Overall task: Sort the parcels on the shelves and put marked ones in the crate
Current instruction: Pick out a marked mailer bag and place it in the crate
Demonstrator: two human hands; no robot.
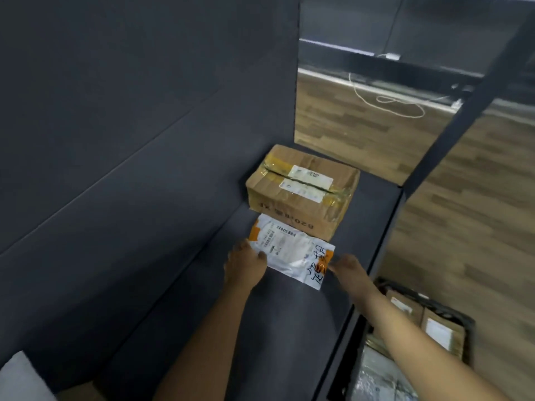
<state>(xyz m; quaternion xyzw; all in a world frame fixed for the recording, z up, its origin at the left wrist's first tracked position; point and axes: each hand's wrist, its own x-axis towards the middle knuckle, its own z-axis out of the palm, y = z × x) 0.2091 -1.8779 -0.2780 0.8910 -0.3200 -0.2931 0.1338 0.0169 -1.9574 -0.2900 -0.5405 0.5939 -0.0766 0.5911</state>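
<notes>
White mailer (292, 250) against cardboard box (301, 189) at shelf's (289, 328) far end, left hand (246, 263) pinched its left edge, right hand (348, 269) at right edge, grip unclear

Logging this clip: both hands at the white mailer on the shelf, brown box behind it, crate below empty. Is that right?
Not quite. The crate is not empty: the head view shows cardboard parcels in it. The rest holds: left hand and right hand are at the white mailer on the shelf, brown box behind it.
</notes>
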